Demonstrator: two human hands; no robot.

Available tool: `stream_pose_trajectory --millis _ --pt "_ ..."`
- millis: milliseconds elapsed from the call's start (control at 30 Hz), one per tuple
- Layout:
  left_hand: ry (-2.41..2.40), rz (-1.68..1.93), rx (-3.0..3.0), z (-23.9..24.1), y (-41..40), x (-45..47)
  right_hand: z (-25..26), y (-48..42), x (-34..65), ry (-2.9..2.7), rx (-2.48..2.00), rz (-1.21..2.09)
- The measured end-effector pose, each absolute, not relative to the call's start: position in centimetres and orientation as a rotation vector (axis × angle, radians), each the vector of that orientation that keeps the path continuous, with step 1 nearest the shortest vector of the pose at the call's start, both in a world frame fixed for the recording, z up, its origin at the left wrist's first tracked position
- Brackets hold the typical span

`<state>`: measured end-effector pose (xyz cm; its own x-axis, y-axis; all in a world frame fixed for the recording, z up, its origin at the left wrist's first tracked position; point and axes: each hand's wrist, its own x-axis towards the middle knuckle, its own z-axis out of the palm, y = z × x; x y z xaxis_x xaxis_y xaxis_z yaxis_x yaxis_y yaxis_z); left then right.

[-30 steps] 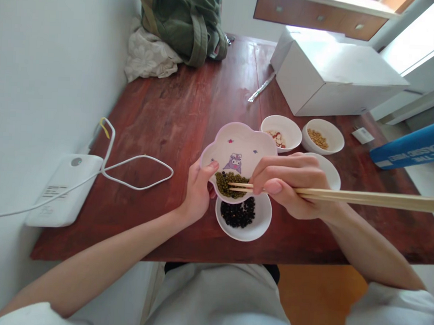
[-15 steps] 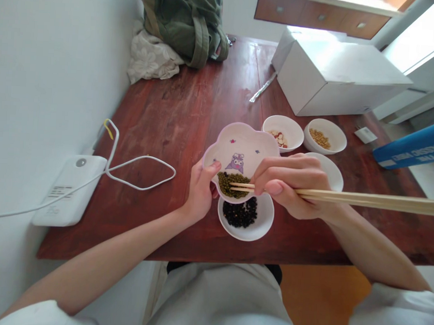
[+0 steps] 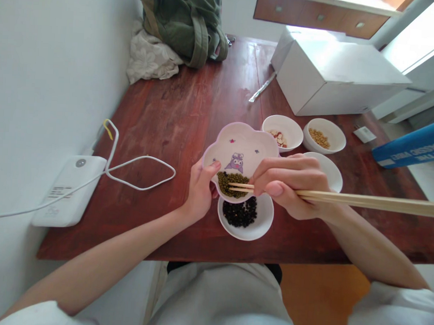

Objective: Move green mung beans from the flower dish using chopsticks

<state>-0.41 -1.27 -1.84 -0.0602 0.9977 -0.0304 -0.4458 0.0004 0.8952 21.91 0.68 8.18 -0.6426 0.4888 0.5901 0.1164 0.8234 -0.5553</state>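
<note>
Chopsticks (image 3: 360,200) are staying almost exactly where they were a second ago, their tips lying among the green beans (image 3: 225,186) in the flower-shaped dish (image 3: 236,141); only the whole view is shifting slightly, so the work with the beans seems to be pausing or going on in very small movements. The right hand (image 3: 292,183) is keeping its fingers curled closed around the sticks, whose tips are standing a little apart; whether they are pinching a bean I cannot tell. The left hand (image 3: 200,186) is gripping the dish's left side, its thumb lying over the rim and its other fingers mostly hiding underneath. The dish is tilting toward the person, the green beans gathering along its near edge, and it is overlapping the near white bowl (image 3: 263,223) of black beans (image 3: 239,212); whether the two are touching is not showing. That bowl is sitting near the tabletop's (image 3: 183,117) front edge, leaving little room on the person's side. More room is opening on the left, where wood is running from the left hand to the looping white cable (image 3: 144,157). The right side is looking tighter: the right hand is partly covering a white dish (image 3: 329,171), while two farther bowls, the nut bowl (image 3: 289,126) and the yellow-bean bowl (image 3: 336,138), are standing just beyond.
</note>
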Motion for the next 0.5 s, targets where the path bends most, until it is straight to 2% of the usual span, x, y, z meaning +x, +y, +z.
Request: stream_pose_trajectory --millis 500 --pt "0.947 1.405 0.816 -1.85 -1.27 -0.55 7.84 0.89 21.79 -2.203 -0.397 0.629"
